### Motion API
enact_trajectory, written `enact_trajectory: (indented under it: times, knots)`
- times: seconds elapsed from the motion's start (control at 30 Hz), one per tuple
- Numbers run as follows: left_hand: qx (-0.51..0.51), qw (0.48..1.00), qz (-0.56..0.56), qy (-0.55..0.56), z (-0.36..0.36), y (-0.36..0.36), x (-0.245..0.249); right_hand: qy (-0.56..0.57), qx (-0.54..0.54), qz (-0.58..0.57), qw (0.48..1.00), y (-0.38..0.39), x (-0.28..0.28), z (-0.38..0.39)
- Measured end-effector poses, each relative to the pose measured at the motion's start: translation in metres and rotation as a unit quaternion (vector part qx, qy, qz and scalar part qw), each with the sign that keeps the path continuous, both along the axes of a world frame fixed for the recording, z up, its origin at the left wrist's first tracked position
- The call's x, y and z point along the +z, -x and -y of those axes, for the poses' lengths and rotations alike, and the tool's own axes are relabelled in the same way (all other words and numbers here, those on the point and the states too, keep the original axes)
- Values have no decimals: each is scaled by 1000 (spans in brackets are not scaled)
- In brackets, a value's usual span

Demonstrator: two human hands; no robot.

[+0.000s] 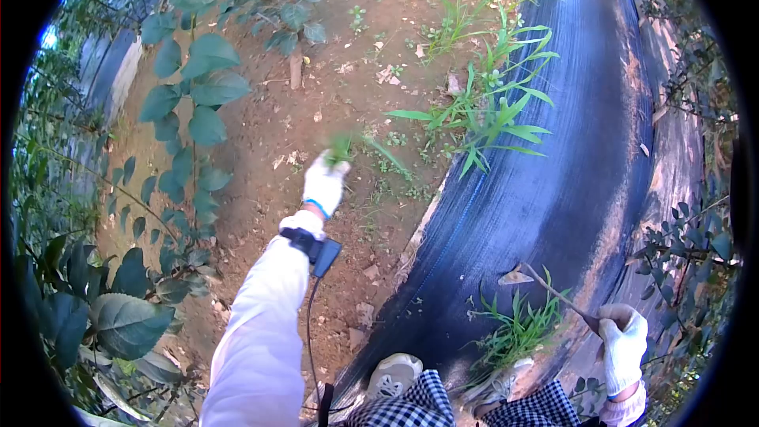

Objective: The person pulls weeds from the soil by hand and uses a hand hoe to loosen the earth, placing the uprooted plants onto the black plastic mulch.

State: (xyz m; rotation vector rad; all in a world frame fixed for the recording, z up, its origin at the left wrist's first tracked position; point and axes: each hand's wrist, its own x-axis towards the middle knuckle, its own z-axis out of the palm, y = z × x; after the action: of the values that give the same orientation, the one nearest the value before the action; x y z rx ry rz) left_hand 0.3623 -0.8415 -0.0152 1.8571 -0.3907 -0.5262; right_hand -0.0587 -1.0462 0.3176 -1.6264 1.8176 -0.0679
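Note:
My left hand (pixel 324 183), in a white knitted glove, reaches out over the bare soil. Its fingers are closed around a small tuft of grass (pixel 341 147), blurred by motion. At the lower right, my right hand (pixel 623 341), also gloved, grips the handle of a small hand hoe (pixel 565 300) with a thin bent shaft. The hoe's flat blade (pixel 515 276) is over the black plastic sheet, close to a pile of pulled grass (pixel 522 328). Taller grass (pixel 498 119) stands along the sheet's edge, ahead and to the right of my left hand.
Black plastic sheeting (pixel 553 166) runs along the right of the soil strip (pixel 269 126). A thin tree trunk (pixel 296 67) rises ahead, and leafy branches (pixel 202 87) hang at the left. My shoe (pixel 394 375) rests at the bottom. A cable (pixel 309 324) trails from a wrist device (pixel 326 257).

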Motion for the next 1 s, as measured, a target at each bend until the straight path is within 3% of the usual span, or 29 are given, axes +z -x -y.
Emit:
enact_trajectory:
  times: [0.03,0.1,0.17,0.23,0.3,0.33,0.43,0.47,0.5,0.57,0.63,0.7,0.83,0.87,0.93,0.97,1.0]
  knots:
    - [13,999,-22,40,-12,-7,1,5,-6,1,1000,3,-2,-1]
    - [-130,976,61,-166,-18,-7,26,13,-13,1,1000,7,-4,-3]
    - [-236,917,217,-236,-12,14,40,22,-8,-1,1000,6,-5,-6]
    - [-326,862,291,-255,10,37,56,21,-8,-2,1000,2,-2,-10]
    - [-399,816,312,-278,18,42,28,4,-5,0,1000,-6,5,-11]
    - [-387,813,347,-263,14,45,21,-7,-3,-13,1000,-6,7,-12]
    - [-313,875,271,-252,15,34,16,-10,6,-21,1000,-4,6,-9]
    - [-128,964,162,-168,15,35,19,2,13,-14,1000,2,3,-9]
    - [-68,995,-10,-78,12,29,22,10,19,-8,1000,7,0,-12]
    - [-153,941,177,-246,19,11,25,-13,-4,-15,1000,2,2,-12]
    - [-167,909,278,-260,37,20,35,-22,3,-28,999,5,4,-10]
    - [-258,863,295,-319,58,28,50,-10,-2,-18,1000,8,2,-12]
    - [-338,800,329,-371,64,26,14,-7,14,-9,1000,12,1,-12]
    - [-334,807,328,-361,67,24,14,-13,10,-2,1000,9,0,-12]
    - [-150,936,242,-208,69,20,1,-28,-4,1,1000,7,3,-13]
    - [-56,972,189,-127,70,15,4,-26,-8,9,1000,11,2,-13]
    - [-20,999,33,-39,71,5,7,-26,-13,18,999,15,0,-14]
